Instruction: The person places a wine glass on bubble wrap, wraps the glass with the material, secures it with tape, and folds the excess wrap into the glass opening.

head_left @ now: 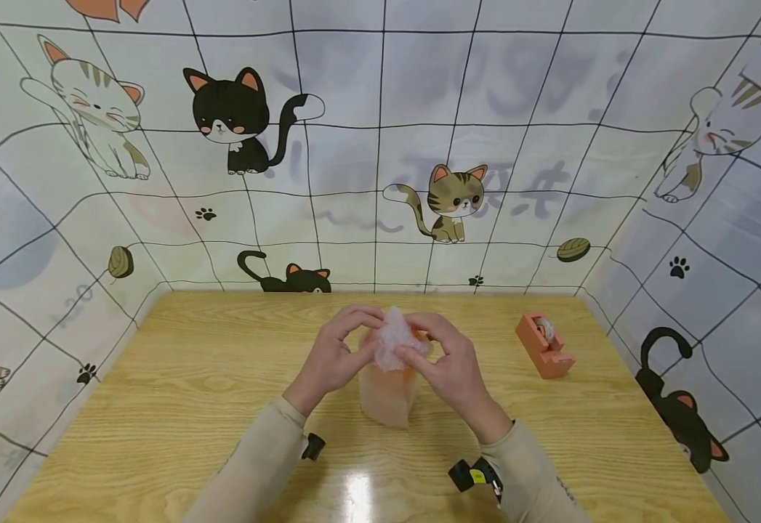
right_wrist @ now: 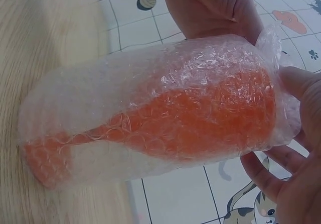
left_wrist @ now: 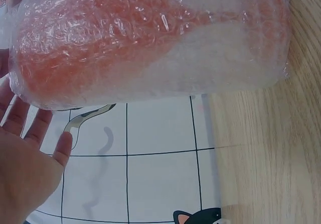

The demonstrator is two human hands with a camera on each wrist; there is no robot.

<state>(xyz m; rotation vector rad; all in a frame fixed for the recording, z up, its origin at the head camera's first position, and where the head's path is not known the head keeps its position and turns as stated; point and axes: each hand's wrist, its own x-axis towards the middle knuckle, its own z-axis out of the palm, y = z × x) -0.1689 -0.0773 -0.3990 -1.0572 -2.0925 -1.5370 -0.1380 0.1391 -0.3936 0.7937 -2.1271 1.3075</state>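
An orange wine glass (right_wrist: 200, 118), seen through layers of bubble wrap (left_wrist: 215, 58), stands upright near the middle of the wooden table. Its wide bowl is at the top, with a thin stem and a foot below. Loose wrap bunches up above the rim in the head view. From the left, my left hand (head_left: 337, 352) pinches that bunched wrap with thumb and fingers. My right hand (head_left: 448, 363) pinches it from the opposite side, thumb in front. Some fingertips are hidden behind the plastic.
An orange tape dispenser (head_left: 544, 347) with a roll of clear tape sits at the right of the wooden table (head_left: 223, 378). Behind and beside the table hangs a white grid cloth (head_left: 347, 160) printed with cats. Wrist cameras (head_left: 474, 476) are strapped near both sleeves.
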